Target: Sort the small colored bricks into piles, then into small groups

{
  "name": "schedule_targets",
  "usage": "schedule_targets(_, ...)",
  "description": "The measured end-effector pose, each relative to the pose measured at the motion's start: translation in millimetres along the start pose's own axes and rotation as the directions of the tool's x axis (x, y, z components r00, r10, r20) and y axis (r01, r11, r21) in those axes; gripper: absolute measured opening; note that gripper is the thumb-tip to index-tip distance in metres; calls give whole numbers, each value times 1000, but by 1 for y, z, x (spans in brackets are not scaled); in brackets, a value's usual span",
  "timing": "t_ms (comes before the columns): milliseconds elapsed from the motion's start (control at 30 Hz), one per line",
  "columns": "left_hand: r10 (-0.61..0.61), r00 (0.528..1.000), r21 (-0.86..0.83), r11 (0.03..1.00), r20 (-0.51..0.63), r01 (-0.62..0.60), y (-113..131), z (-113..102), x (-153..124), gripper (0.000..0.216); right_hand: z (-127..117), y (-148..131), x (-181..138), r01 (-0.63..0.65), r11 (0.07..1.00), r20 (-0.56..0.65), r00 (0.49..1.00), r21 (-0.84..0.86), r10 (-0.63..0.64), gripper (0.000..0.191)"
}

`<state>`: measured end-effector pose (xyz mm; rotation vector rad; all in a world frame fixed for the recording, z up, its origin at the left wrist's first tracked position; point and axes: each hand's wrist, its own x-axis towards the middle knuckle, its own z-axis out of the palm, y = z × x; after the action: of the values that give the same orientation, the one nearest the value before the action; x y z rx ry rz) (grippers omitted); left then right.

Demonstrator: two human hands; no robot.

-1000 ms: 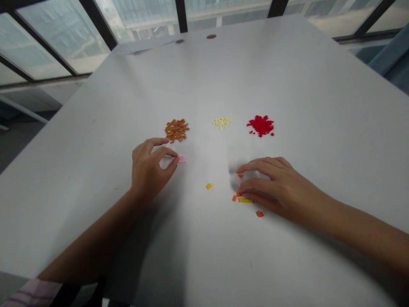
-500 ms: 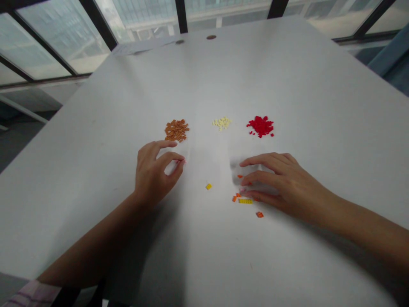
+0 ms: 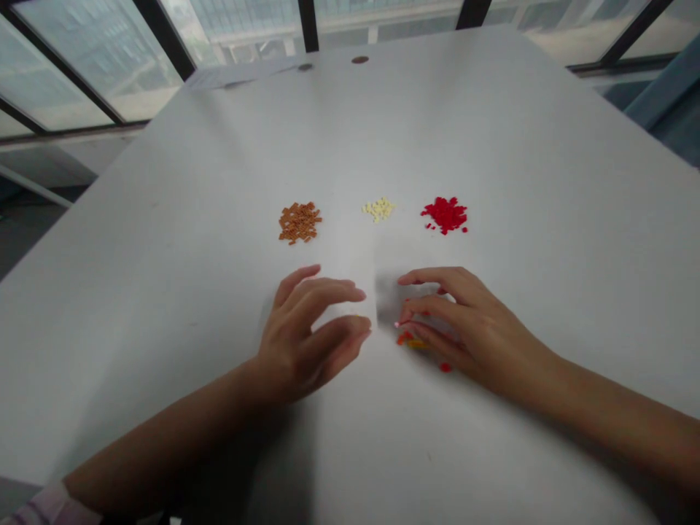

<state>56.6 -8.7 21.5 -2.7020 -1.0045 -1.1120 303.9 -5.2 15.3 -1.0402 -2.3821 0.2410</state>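
Observation:
My left hand [image 3: 314,339] hovers over the middle of the white table with its fingers spread. A gap shows between its forefinger and its blurred thumb, which covers the spot where a small yellow piece lay. My right hand [image 3: 462,321] is curled, thumb and forefinger tips together; whatever lies between them is too small to make out. Beneath this hand are small orange pieces [image 3: 403,338] and a yellow studded strip [image 3: 417,344], partly hidden. A red-orange piece [image 3: 445,367] lies just below the right thumb.
Beyond my hands, three piles of tiny pieces lie in a row: brown [image 3: 300,222], pale yellow [image 3: 378,209] and red [image 3: 446,215]. The white table [image 3: 350,131] reaches to the windows. A paper sheet [image 3: 235,75] lies at its far left edge.
My left hand has moved right and nearer, from below the brown pile to the small yellow piece, and its pinch has opened. My right hand has shifted slightly left, its thumb and forefinger closing.

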Motion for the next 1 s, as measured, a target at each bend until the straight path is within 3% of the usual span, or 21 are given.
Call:
schedule_targets(133, 124, 992, 4, 992, -18, -124, 6, 5, 3, 9, -2, -10, 6, 40, 997, -22, 999, 68, -38, 12)
schedule_targets(433, 137, 989, 4, 991, -51, -137, 8, 9, 7, 10, -1, -15, 7, 42, 991, -28, 999, 124, -39, 11)
schedule_targets(600, 208, 976, 176, 965, -62, -195, -10, -4, 4, 8, -2, -7, 11, 83, 996, -89, 993, 36, -79, 6)
schedule_targets(667, 123, 990, 290, 952, -70, -98, -26, -14, -2, 10, -5, -3, 11, 67, 998, -104, 992, 1, -66, 8)
schedule_targets(733, -48, 998, 360, 931, -50, 63, -43, -21, -9, 5, -8, 1, 9, 34, 999, -96, 995, 0, -34, 10)
schedule_targets(833, -273, 962, 318, 910, -27, 267, -61, -24, -19, 3, -9, 7, 5, -6, 1000, -72, 997, 4, 6, 11)
schedule_targets(1000, -373, 928, 264, 896, 17, 356, -67, -21, -23, 4, -4, 12, 1, -16, 1000, -32, 999, 21, 17, 11)
